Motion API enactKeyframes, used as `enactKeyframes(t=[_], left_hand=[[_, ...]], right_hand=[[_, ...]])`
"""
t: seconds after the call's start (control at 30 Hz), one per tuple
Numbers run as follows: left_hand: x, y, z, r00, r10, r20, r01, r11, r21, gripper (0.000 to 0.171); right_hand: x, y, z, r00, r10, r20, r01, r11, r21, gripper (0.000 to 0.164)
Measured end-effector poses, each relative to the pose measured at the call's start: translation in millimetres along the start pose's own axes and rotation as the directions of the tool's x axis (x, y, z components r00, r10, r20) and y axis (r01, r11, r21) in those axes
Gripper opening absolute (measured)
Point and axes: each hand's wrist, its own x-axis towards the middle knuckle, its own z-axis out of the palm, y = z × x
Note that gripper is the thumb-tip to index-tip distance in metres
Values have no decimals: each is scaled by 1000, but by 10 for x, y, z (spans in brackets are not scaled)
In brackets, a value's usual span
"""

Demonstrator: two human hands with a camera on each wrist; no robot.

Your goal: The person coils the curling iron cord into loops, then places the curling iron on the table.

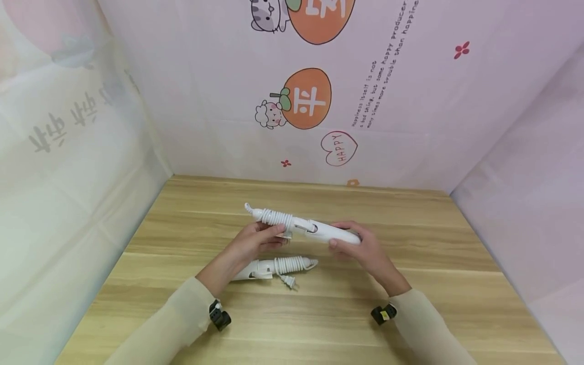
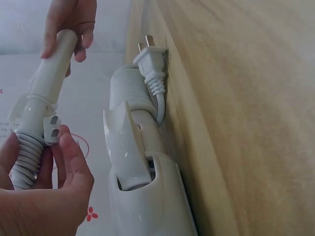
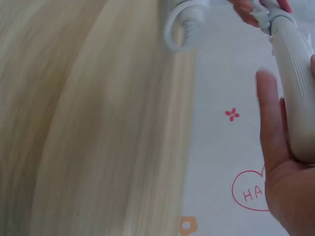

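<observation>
A white curling iron, its cord coiled round the handle, is held aloft between both hands. My left hand grips the cord-wrapped handle. In the left wrist view its fingertips are at the plug beside the coils. My right hand holds the barrel end, thumb on the near side and fingers behind; in the right wrist view the barrel lies along the palm. A second white curling iron lies on the table below, partly hidden by the left forearm in the head view.
The second iron's plug lies on the wooden table beside its coiled cord. Printed cloth hangs as a wall at the back, with plain walls left and right. A dark wrist camera sits on each sleeve cuff.
</observation>
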Motion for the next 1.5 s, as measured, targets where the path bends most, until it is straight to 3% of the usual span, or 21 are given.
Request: enactKeyframes(t=[0.23,0.5,0.83,1.03,1.27,1.5], left_hand=[[207,-20,-54,996,-66,-60,65,998,-17,40],[360,-42,-173,979,-176,-105,178,984,18,46],[508,-141,-277,950,-277,-145,275,961,-37,46],[535,-192,-352,946,-294,-137,286,955,-75,49],[473,-132,-418,948,-294,-122,299,954,24,51],[463,-89,-415,954,-273,-121,284,954,92,48]], right_hand=[[124,101,21,1000,24,-15,-27,975,-219,40],[319,213,113,999,-13,50,33,903,-429,36],[469,320,182,990,51,131,22,863,-505,42],[538,358,199,986,37,164,56,847,-529,39],[583,341,203,979,44,201,71,845,-530,41],[618,389,178,986,52,156,37,854,-519,35]])
